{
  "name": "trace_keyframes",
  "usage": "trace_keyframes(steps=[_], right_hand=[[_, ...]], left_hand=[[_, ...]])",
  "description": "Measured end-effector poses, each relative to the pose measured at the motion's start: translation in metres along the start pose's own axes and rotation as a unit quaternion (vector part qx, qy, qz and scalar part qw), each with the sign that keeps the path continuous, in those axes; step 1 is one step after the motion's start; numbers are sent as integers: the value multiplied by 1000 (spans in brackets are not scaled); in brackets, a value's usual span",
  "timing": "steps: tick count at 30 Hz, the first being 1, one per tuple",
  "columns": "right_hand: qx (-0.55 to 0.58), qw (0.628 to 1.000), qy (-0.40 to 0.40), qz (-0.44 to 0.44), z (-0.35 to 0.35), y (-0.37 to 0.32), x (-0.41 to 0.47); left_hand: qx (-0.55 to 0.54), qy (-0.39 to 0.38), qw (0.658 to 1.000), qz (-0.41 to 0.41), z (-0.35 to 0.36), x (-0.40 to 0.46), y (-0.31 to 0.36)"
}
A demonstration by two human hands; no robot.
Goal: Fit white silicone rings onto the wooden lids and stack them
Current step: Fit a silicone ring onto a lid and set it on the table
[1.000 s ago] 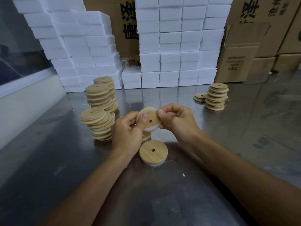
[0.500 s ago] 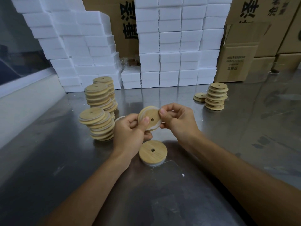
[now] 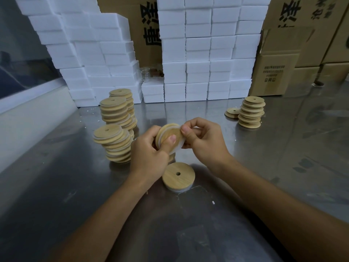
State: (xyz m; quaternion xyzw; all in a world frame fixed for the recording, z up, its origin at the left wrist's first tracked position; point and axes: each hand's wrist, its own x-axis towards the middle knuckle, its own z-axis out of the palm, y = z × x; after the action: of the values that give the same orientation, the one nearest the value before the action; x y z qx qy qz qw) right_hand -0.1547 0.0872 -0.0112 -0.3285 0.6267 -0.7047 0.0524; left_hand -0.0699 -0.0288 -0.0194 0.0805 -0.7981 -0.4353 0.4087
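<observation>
Steel tabletop [image 3: 264, 186] fills the view, scuffed and reflective, with a wall of white foam blocks [image 3: 198, 53] at its far edge and cardboard cartons [image 3: 273, 72] stacked to the right of them.

Both hands meet above the middle of the table on one wooden lid [image 3: 170, 134], held tilted on edge. The left hand [image 3: 149, 156] grips it from the left side, thumb pressed flat across its face and fingers curled behind. The right hand [image 3: 205, 142] pinches the lid's upper right rim between thumb and curled fingers. A white ring [image 3: 180, 146] shows along the lid's lower right edge (whether it is seated all the way round cannot be told, since the hands cover much of the rim).

Just below the hands another lid [image 3: 178, 175] lies flat on the table, hole upward, with a white edge showing beneath it.

To the left stand leaning lid stacks [image 3: 115, 129], the nearest one close beside the left hand. Well apart on the right stands a shorter stack [image 3: 252, 112], with a low pile of lids [image 3: 233, 112] just beside it.
</observation>
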Motion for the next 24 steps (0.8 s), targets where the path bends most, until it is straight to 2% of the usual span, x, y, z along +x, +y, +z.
trace_keyframes(steps=[5, 11, 19, 22, 24], right_hand=[[24, 1000, 1, -4, -4, -1, 2], [64, 997, 7, 34, 1, 6, 0], [10, 1000, 9, 4, 1, 4, 0], [-9, 1000, 14, -3, 5, 6, -4], [-65, 996, 30, -48, 5, 9, -6]], left_hand=[[-67, 5, 996, -62, 2, -1, 0], [-123, 15, 985, -119, 4, 0, 0], [-249, 13, 936, -248, 8, -2, 4], [-247, -6, 936, -249, 6, -3, 5], [-177, -26, 962, -206, 7, -5, 5]])
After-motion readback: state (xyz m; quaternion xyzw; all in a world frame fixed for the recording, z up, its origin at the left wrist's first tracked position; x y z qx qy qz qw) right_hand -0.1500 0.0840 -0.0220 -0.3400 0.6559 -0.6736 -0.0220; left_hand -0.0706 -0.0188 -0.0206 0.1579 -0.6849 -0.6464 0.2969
